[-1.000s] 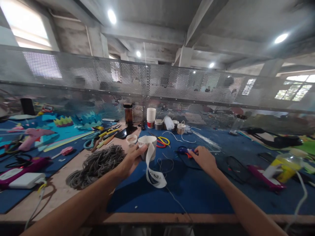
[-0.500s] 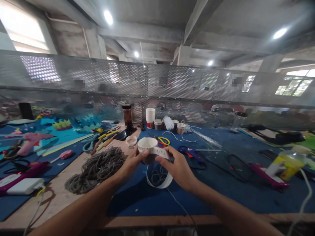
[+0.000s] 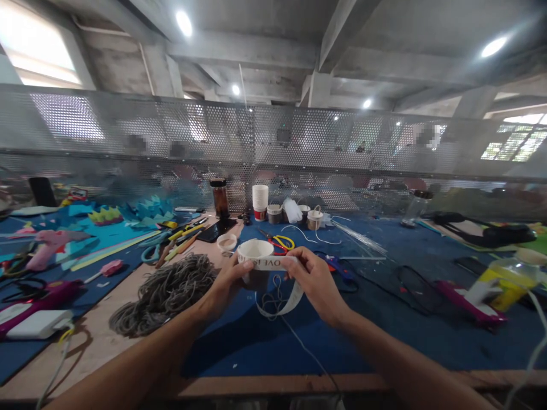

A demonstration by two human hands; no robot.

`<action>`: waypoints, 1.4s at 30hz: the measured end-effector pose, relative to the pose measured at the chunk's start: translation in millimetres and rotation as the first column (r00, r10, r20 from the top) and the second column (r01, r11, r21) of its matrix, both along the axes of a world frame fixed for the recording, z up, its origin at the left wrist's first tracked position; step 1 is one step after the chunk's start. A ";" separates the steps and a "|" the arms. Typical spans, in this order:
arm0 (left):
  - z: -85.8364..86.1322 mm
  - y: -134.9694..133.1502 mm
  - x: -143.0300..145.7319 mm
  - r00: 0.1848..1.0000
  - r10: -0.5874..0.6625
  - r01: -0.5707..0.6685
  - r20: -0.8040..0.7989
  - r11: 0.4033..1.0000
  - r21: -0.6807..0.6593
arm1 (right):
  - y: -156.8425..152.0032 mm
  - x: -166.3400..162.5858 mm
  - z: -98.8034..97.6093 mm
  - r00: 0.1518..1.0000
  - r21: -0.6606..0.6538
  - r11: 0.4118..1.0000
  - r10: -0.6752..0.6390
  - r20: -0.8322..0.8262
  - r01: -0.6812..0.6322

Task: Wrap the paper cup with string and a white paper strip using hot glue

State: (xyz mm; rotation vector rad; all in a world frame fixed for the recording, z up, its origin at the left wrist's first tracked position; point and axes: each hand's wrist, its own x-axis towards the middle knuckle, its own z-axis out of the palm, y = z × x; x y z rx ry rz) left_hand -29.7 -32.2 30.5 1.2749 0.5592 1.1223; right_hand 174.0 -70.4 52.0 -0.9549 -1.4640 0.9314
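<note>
My left hand (image 3: pixel 231 275) is closed round a small cup (image 3: pixel 255 249), white inside and grey lower down. A white ribbon (image 3: pixel 277 263) with dark printed letters lies along the cup's upper side, under my left thumb. My right hand (image 3: pixel 315 280) pinches this ribbon just right of the cup. The ribbon's loose length hangs in a curve below the right fingers. Thin grey cord (image 3: pixel 276 299) lies looped on the blue mat beneath. Behind the cup are scissors with yellow and red handles (image 3: pixel 284 244).
A heap of grey cord (image 3: pixel 171 293) lies left of my hands. Farther back stand stacked paper cups (image 3: pixel 260 199), small handled buckets (image 3: pixel 315 218) and a dark jar (image 3: pixel 219 199). A blue glue gun (image 3: pixel 342 272) is on the right, a pink one (image 3: pixel 51 245) on the left.
My right hand has shifted slightly right and up, drawing the ribbon straighter beside the cup. The hanging ribbon curve has turned and swung right. My left hand still holds the cup.
</note>
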 end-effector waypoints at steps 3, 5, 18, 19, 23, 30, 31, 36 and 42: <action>-4.1 1.8 -1.1 1.000 -0.010 0.010 0.003 1.000 -0.019 | 0.5 0.7 -0.1 0.999 0.004 1.000 -0.021 0.025 0.021; -5.3 1.9 -1.5 1.000 -0.003 0.004 0.007 1.000 -0.028 | 0.5 0.7 0.5 0.999 -0.003 1.000 -0.027 0.030 0.028; -10.8 2.7 -4.0 0.998 -0.050 0.052 0.042 0.997 -0.061 | 2.4 1.0 -1.5 0.999 0.006 1.000 -0.022 0.028 0.022; -11.3 3.0 -4.4 0.997 -0.055 0.058 0.049 0.996 -0.064 | 2.0 1.1 -0.6 0.999 0.007 1.000 -0.020 0.036 0.020; -12.1 2.8 -5.5 0.995 -0.071 0.077 0.071 0.994 -0.081 | 1.1 1.9 3.0 0.996 0.015 0.999 -0.043 0.077 0.042; -11.7 3.0 -6.7 0.982 -0.160 0.169 0.105 0.982 -0.086 | 0.1 2.4 4.6 0.995 0.021 0.999 -0.029 0.091 0.027; -11.3 2.9 -6.9 0.980 -0.171 0.181 0.104 0.980 -0.088 | -0.1 2.5 4.7 0.996 0.023 0.999 -0.025 0.090 0.023; -10.2 2.5 -8.0 0.976 -0.194 0.205 0.100 0.972 -0.115 | 0.7 3.4 3.8 0.995 0.034 0.999 -0.019 0.094 0.016; -6.4 1.5 -6.8 0.972 -0.213 0.225 0.105 0.966 -0.126 | 1.6 3.5 3.6 0.997 0.024 1.000 -0.003 0.083 0.001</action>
